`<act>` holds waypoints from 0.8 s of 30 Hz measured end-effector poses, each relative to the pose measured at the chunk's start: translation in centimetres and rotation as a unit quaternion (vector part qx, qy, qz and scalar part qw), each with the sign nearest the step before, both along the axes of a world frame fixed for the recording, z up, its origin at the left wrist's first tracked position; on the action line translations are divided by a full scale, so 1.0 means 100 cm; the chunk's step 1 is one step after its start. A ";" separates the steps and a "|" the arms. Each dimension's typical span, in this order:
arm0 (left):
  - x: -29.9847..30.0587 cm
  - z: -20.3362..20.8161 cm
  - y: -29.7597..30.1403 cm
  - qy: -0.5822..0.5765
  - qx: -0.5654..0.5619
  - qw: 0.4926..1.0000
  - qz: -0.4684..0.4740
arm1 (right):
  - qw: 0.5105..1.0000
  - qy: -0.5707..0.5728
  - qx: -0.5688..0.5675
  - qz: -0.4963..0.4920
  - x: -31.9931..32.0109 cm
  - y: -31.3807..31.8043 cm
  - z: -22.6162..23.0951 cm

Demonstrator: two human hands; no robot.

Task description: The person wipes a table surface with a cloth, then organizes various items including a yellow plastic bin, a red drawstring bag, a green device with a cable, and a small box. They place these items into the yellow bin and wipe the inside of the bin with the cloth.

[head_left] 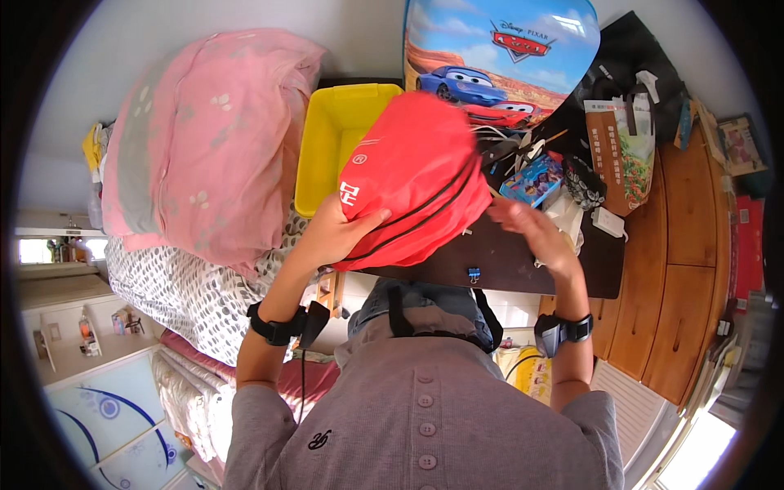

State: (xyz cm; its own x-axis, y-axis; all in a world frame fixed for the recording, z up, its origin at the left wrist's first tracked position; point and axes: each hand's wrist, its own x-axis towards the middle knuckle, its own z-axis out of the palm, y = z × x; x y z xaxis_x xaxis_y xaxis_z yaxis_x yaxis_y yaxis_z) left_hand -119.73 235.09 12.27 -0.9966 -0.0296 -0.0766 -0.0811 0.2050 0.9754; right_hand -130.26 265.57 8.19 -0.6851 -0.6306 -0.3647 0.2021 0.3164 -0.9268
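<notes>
A bulging red drawstring bag [425, 155] with dark cords across it is held up over the front of the dark table [523, 273]. My left hand [341, 233] grips its lower left side, the thumb lying over the fabric and the other fingers hidden behind it. Just off the bag's right side is my right hand [535, 233], fingers stretched out, slightly blurred, with nothing in it. Behind the bag, to the left, stands a yellow plastic bin [306, 167], partly covered by the bag. A small blue binder clip [474, 275] lies near the table's front edge.
A blue case with cartoon cars [457, 49] stands at the back. Cables, a small blue box [532, 180], a white adapter [608, 222] and a printed paper bag [625, 151] crowd the right. Pink bedding [204, 147] is piled at left; a wooden cabinet [686, 212] stands far right.
</notes>
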 end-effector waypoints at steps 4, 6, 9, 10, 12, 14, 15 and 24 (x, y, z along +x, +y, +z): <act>-0.017 0.017 0.020 0.003 -0.097 0.995 -0.038 | 0.983 0.145 -0.096 -0.055 0.003 -0.022 0.001; -0.020 0.025 0.026 0.047 -0.153 0.984 -0.074 | 0.961 0.225 -0.158 -0.039 -0.011 -0.025 -0.002; -0.023 0.032 0.030 0.077 -0.129 0.986 -0.077 | 0.959 0.126 -0.248 0.057 -0.026 -0.029 0.003; -0.025 0.031 0.029 0.087 -0.126 0.987 -0.044 | 0.951 0.036 -0.287 0.110 -0.029 -0.033 0.004; -0.034 0.027 0.031 0.112 -0.119 0.986 0.021 | 0.950 -0.059 -0.292 0.094 -0.021 -0.046 -0.009; -0.045 0.017 0.034 0.124 -0.097 0.981 0.116 | 0.914 -0.134 -0.365 0.114 -0.003 -0.060 -0.034; -0.052 0.006 0.032 0.127 -0.094 0.977 0.144 | 0.909 -0.136 -0.376 0.119 0.005 -0.074 -0.037; -0.072 0.007 -0.049 0.251 -0.307 0.918 0.021 | 0.807 -0.350 -0.431 -0.200 -0.020 -0.195 -0.038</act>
